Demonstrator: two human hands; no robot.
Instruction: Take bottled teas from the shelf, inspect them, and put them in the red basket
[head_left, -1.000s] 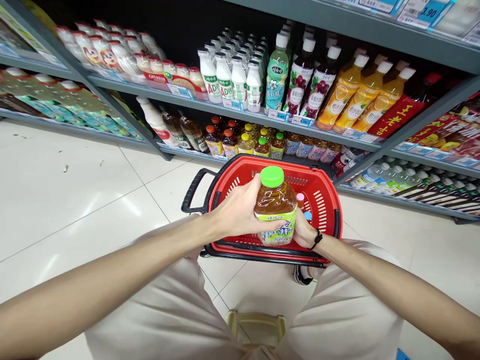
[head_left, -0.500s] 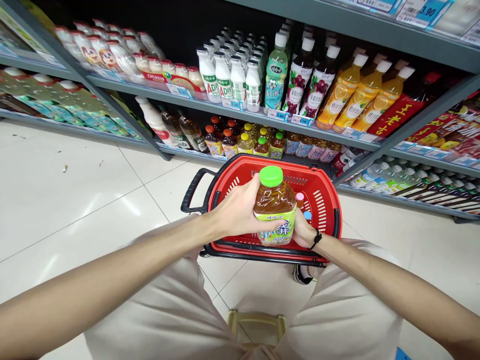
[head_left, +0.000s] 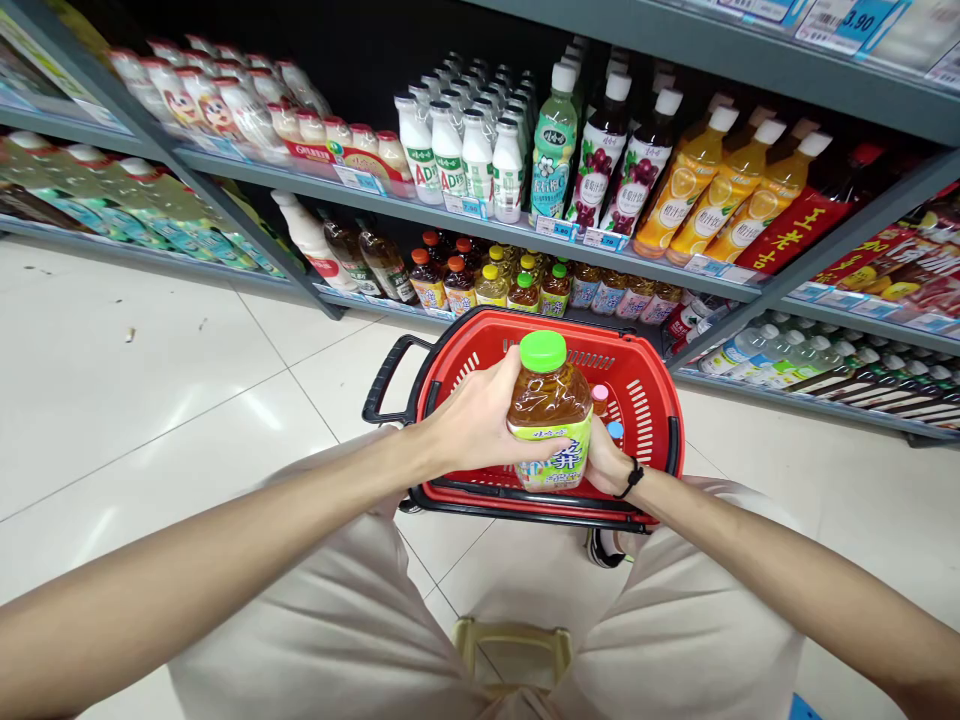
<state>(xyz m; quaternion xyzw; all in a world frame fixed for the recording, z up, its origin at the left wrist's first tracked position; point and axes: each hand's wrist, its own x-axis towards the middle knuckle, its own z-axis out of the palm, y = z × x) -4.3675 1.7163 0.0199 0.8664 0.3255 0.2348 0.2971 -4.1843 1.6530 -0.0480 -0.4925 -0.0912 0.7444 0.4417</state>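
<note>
I hold a brown drink bottle (head_left: 550, 400) with a bright green cap and a green-and-white label upright over a red shopping basket (head_left: 654, 400). My left hand (head_left: 474, 425) wraps round the bottle's left side. My right hand (head_left: 607, 462), with a black band at the wrist, grips its lower right side and is mostly hidden behind the bottle. Inside the basket, a pink cap (head_left: 599, 394) and a blue cap (head_left: 615, 431) of other bottles show beside the held one.
Grey store shelves (head_left: 465, 215) packed with drink bottles run across the back, with white milk bottles (head_left: 461, 155) and orange juice bottles (head_left: 731, 190). White glossy floor tiles (head_left: 150, 390) spread to the left. A yellowish stool (head_left: 514, 645) shows between my knees.
</note>
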